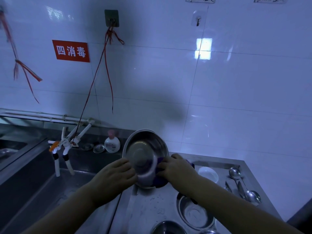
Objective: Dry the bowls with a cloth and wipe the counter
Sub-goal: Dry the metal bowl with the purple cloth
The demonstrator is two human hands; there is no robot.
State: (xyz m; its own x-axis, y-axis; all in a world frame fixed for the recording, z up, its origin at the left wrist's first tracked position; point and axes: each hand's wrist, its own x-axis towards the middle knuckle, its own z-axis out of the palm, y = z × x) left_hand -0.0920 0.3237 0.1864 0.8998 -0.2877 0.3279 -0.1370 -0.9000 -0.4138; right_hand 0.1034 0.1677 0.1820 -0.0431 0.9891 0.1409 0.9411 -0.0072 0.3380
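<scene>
Mid-task, drying stage, as far as I could judge.

Near edge of the worktop [152,205]: a steel bowl [168,228] cut off by the frame, and just right of it a second steel bowl [195,213] sitting upright, partly under the right forearm. Couldn't tell whether either was already dry.

Above the worktop's left edge, next to the sink [55,191]: a large steel bowl [145,154] was held up, tilted with its inside facing the camera. Left hand [114,176] gripped its left rim, fingers curled round the edge. Right hand [177,169] pressed a purple cloth [159,178] against the lower right rim, fingers bent over the cloth. Bowl centre was motion-blurred, so probably being turned or rubbed.

Right side of the worktop: a white bowl [208,173], then ladles [243,184] and knives lying near the right edge. White bowl looked untouched; not sure.

Back, behind the sink: a soap bottle [112,144], two small steel dishes [98,148], taps [62,149].

Left to do, my guess: finish this bowl, the others if wet, then wipe the worktop, which looked smeared and not yet wiped.
</scene>
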